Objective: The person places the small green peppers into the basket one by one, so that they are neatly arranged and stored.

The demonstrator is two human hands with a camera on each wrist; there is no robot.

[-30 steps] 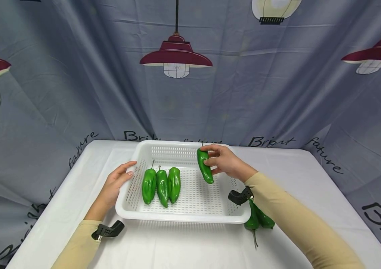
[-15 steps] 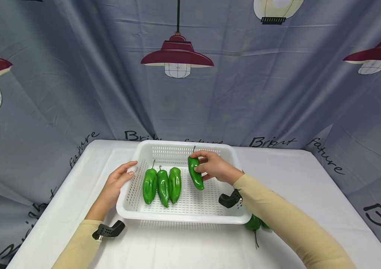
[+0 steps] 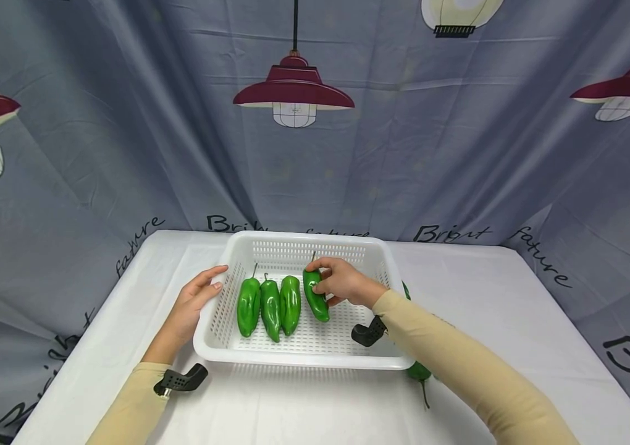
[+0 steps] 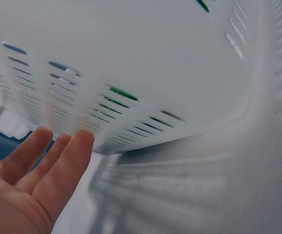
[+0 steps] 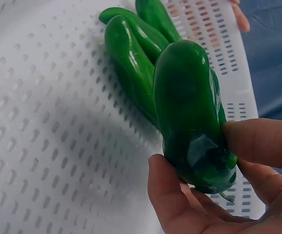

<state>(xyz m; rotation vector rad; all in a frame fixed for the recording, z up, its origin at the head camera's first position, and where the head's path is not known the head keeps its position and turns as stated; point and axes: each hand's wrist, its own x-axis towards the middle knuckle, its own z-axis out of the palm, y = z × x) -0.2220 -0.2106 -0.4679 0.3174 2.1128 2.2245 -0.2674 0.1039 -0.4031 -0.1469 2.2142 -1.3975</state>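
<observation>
Between the thumb and fingers of my right hand (image 3: 343, 281) is a glossy green chili pepper (image 3: 314, 295), its stem pointing away. It hovers low inside a white perforated basket (image 3: 304, 360), close to the right of three other green peppers (image 3: 270, 309) lying side by side. The right wrist view shows the held pepper (image 5: 187, 107) large, thumb on one side and fingers on the other. My left hand (image 3: 189, 303) rests against the basket's left side. In the left wrist view, its fingers (image 4: 65, 178) look fairly straight against the outer wall.
Another green pepper (image 3: 418, 372) lies on the white tablecloth (image 3: 293, 408) by the basket's front right corner, partly under my right forearm. A bit of green shows farther back beside the basket. Behind the table hangs a grey-blue curtain (image 3: 181, 123) printed with lamps.
My right hand has carried its pepper left and lower into the basket, closer to the three lying there. The right forearm now covers more of the peppers outside. My left hand stays in place.
</observation>
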